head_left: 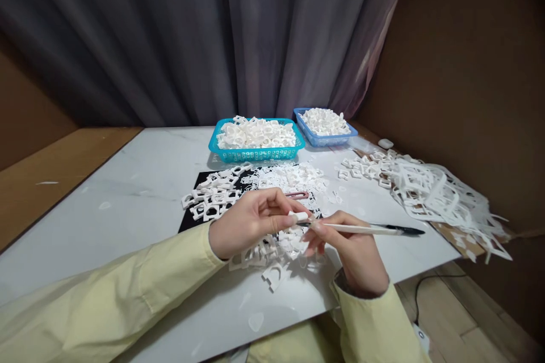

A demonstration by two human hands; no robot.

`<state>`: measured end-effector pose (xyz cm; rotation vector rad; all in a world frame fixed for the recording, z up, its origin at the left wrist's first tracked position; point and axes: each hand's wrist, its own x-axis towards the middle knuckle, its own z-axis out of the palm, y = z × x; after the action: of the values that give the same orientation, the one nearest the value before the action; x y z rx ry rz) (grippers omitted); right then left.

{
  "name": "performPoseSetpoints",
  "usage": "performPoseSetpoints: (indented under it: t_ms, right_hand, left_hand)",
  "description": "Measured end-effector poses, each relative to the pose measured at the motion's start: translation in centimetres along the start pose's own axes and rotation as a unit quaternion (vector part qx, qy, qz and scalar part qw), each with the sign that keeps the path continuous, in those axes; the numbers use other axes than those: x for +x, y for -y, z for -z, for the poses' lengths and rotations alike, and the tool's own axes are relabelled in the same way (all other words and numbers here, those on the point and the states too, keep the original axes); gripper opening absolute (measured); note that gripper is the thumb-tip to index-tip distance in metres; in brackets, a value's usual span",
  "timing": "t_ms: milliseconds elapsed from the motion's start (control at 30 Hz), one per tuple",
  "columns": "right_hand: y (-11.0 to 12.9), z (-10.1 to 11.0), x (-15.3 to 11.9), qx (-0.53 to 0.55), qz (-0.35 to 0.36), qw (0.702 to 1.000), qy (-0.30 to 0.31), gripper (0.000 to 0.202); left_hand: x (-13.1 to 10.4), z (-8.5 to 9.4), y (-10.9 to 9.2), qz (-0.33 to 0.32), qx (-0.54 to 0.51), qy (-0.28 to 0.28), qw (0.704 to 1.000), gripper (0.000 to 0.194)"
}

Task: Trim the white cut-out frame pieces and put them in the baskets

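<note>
My left hand (258, 216) pinches a small white piece (299, 216) between thumb and fingers, above the middle of the table. In my right hand (340, 235) lies a slim pen-like tool (361, 229) with a white shaft and a dark rear end. Its front end meets the white piece, though the fingers partly hide the tip. Below both hands lies a heap of white cut-out pieces (272, 277). More white frame-like pieces (216, 195) rest on a black mat (187, 218) left of the hands, with thin white scraps (293, 174) behind them.
A teal basket (259, 155) full of white pieces stands at the back, a blue basket (327, 140) of similar pieces to its right. White offcut strips (434, 190) pile up at the table's right edge. A pinkish flat item (298, 195) lies behind my left hand.
</note>
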<state>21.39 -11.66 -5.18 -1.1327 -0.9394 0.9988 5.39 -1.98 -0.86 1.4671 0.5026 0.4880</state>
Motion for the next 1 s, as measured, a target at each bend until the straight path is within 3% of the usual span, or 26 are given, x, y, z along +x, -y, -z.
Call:
performPoseSetpoints:
  t_ms: [267, 400, 500, 600, 800, 1000]
  right_hand:
    - [0.8, 0.7, -0.6, 0.054, 0.017, 0.998, 0.003, 0.013]
    - [1.6, 0.5, -1.2, -0.006, 0.095, 0.995, -0.012, 0.009]
    - [2.3, 0.3, -1.4, -0.149, 0.189, 0.97, -0.036, 0.011]
    - [2.6, 0.1, -1.4, -0.26, 0.255, 0.931, -0.013, 0.014]
    - [2.5, -0.4, -1.1, -0.288, 0.3, 0.909, 0.033, 0.019]
    - [2.3, -0.4, -1.1, -0.297, 0.35, 0.887, 0.043, 0.023]
  left_hand:
    - [-0.2, -0.1, 0.1, -0.009, -0.031, -0.02, 0.999, 0.02]
    - [-0.2, -0.3, -0.1, 0.012, -0.059, -0.039, 0.997, 0.021]
    - [-0.2, -0.5, -0.2, 0.046, -0.078, -0.064, 0.994, 0.022]
    - [-0.3, -0.6, -0.3, 0.088, -0.114, -0.063, 0.988, 0.02]
    - [-0.5, -0.7, -0.5, 0.109, -0.157, -0.042, 0.981, 0.015]
    - [-0.7, -0.8, -0.6, 0.129, -0.188, -0.034, 0.973, 0.013]
